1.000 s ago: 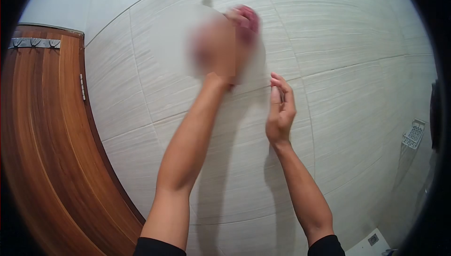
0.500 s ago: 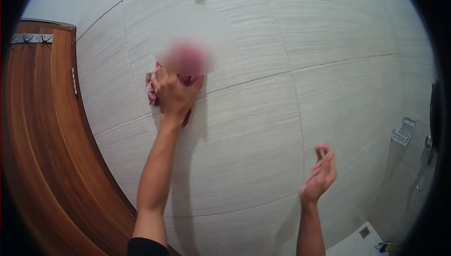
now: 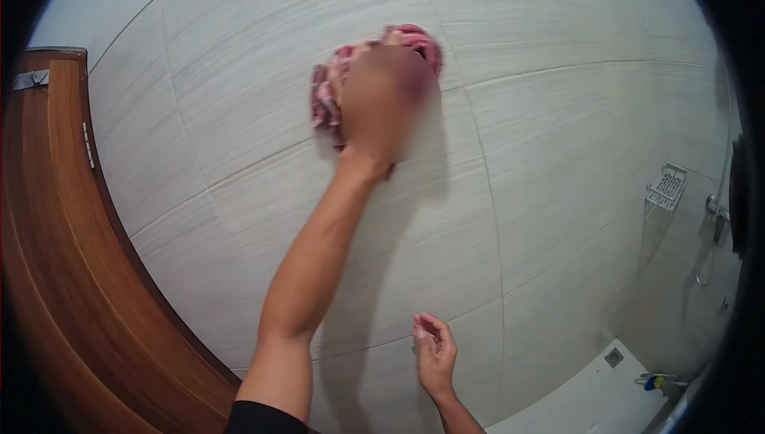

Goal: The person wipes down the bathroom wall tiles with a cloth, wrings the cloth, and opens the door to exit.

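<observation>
A crumpled pink and red patterned cloth (image 3: 325,103) is pressed against the pale tiled wall (image 3: 374,251), high up and left of the middle. Over it lies my left hand (image 3: 376,107), gripping it; blur covers most of the fingers, and the hand hides the middle of the cloth. Lower down, my right hand (image 3: 437,350) hangs in front of the wall with nothing in it. Its fingers are loosely curled and the thumb stands apart.
A brown wooden door (image 3: 40,235) with metal hooks (image 3: 32,80) stands at the left. At the right are a wire soap rack (image 3: 666,187) and a shower fitting (image 3: 717,215). The floor (image 3: 574,390) has a square drain (image 3: 613,357); a blue and yellow item (image 3: 655,383) lies nearby.
My left hand has slid the cloth rightward and a little up across the wall. My right hand has moved left and down. The view has shifted slightly to the right.
</observation>
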Demonstrator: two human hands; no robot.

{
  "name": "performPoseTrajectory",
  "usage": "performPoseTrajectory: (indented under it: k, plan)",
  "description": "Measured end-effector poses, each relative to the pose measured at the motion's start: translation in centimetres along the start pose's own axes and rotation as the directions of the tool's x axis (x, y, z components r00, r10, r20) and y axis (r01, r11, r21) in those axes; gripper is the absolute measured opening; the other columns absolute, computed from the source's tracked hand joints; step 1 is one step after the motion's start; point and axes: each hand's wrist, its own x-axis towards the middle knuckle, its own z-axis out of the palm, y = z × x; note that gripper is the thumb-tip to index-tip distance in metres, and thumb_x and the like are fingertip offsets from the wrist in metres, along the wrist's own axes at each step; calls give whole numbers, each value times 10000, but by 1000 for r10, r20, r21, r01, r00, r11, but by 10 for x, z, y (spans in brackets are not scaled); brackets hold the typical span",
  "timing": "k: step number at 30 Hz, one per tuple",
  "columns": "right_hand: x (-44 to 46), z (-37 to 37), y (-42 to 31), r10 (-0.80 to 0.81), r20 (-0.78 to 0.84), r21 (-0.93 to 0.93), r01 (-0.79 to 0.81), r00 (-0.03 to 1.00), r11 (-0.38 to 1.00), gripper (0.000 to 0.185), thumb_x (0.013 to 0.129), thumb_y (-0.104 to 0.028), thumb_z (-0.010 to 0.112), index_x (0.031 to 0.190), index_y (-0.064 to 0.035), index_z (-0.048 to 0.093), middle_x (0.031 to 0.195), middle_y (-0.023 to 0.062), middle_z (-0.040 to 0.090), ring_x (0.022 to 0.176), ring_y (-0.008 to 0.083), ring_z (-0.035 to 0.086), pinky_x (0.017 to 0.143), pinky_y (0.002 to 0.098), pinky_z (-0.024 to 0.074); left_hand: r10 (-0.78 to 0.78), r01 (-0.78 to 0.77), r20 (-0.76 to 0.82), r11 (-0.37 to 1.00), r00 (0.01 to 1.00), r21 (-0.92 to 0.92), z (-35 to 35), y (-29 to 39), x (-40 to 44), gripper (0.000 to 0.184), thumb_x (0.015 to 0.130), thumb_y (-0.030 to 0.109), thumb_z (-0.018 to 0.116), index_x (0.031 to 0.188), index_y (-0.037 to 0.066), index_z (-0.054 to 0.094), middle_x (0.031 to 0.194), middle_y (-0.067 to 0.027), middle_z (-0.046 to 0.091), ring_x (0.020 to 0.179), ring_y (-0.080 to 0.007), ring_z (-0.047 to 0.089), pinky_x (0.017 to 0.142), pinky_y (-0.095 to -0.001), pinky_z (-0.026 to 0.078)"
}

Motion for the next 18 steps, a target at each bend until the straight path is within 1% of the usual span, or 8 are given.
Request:
performPoseTrajectory:
  k: [1, 5, 7, 10, 12, 15, 17, 18]
  plan:
    - [-2, 0, -1, 4, 1, -6, -4, 1000, 1000, 196, 955, -49, 536, 1124, 33, 588, 1158, 138, 614, 1044, 188, 598, 916, 312, 472, -10, 10, -24, 1000, 1000, -30, 8, 13, 0, 737, 681, 318, 795, 1323, 121, 492, 1143, -153, 577, 1143, -306, 531, 1047, -576, 292]
    - [-11, 7, -5, 36, 107, -104, -25, 994, 994, 307, 945, -74, 564, 1230, 28, 516, 1157, 127, 604, 1082, 172, 571, 921, 305, 470, 388, -297, 122, 842, 914, -451, 25, 56, -57, 712, 688, 293, 771, 1315, 85, 503, 1197, -174, 548, 1187, -315, 503, 1070, -558, 277]
    - [-10, 5, -7, 16, 91, -145, -3, 996, 989, 306, 932, -63, 566, 1223, 22, 530, 1202, 137, 594, 1141, 190, 549, 946, 315, 458, 514, -425, 127, 804, 848, -416, 24, 58, -86, 698, 685, 279, 749, 1320, 108, 514, 1209, -170, 540, 1205, -311, 494, 1069, -544, 280]
    - [-8, 7, -16, -29, 106, -212, 51, 994, 976, 309, 920, -51, 567, 1218, 24, 541, 1254, 153, 579, 1185, 218, 537, 974, 334, 443, 436, -351, 158, 852, 886, -389, -2, 35, -88, 767, 646, 328, 783, 1348, 180, 511, 1243, -145, 555, 1202, -279, 523, 1075, -520, 297]
    - [-11, 10, -23, -75, 127, -289, 109, 989, 951, 315, 909, -38, 567, 1216, 33, 550, 1313, 176, 560, 1214, 256, 535, 1004, 362, 425, 416, -329, 171, 864, 893, -382, -21, 7, -76, 719, 669, 316, 760, 1320, 134, 513, 1190, -157, 543, 1199, -290, 499, 1053, -531, 297]
    - [-16, 18, -25, -56, 190, -320, 116, 980, 940, 333, 905, -41, 570, 1228, 37, 551, 1360, 183, 528, 1251, 272, 510, 1033, 374, 399, 288, -226, 168, 923, 943, -312, -49, -44, -56, 751, 647, 352, 796, 1310, 138, 516, 1193, -148, 541, 1189, -279, 505, 1049, -530, 307]
    - [-18, 23, -23, -51, 252, -318, 132, 967, 939, 341, 904, -43, 572, 1234, 39, 551, 1384, 186, 511, 1270, 279, 498, 1047, 380, 386, 126, -115, 59, 980, 990, -162, -72, -75, -48, 888, 569, 318, 866, 1353, 183, 473, 1196, -139, 554, 1136, -303, 537, 1045, -524, 326]
    - [-21, 28, -24, -51, 266, -318, 137, 963, 938, 353, 902, -44, 573, 1245, 39, 549, 1389, 187, 507, 1281, 284, 488, 1057, 383, 376, 50, -45, 48, 994, 998, -100, -87, -90, -50, 877, 585, 300, 863, 1352, 170, 457, 1170, -140, 563, 1121, -315, 536, 1037, -527, 330]
